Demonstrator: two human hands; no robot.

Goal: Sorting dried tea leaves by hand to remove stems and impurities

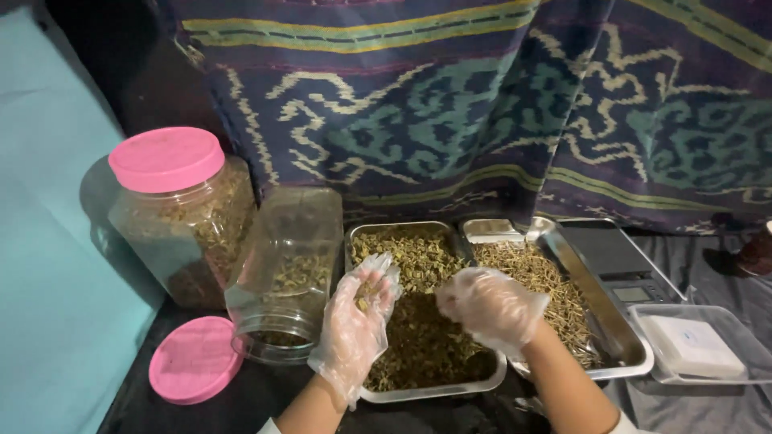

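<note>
My left hand (358, 321), in a clear plastic glove, is cupped palm up over the left edge of a metal tray (426, 392) of dried green-brown herbs (422, 329), with a small pinch of herbs in its palm. My right hand (490, 307), also gloved, hovers over the same tray with its fingers curled together, close to the left hand. An open clear plastic jar (285, 269) lies tilted just left of the left hand, with a few herbs inside.
A closed jar with a pink lid (181, 209) full of herbs stands at the left. A loose pink lid (195, 359) lies on the dark table. A second metal tray (627, 366) holds thin dried stems, beside a digital scale (623, 269) and a clear plastic box (698, 345). A patterned cloth (450, 104) hangs behind.
</note>
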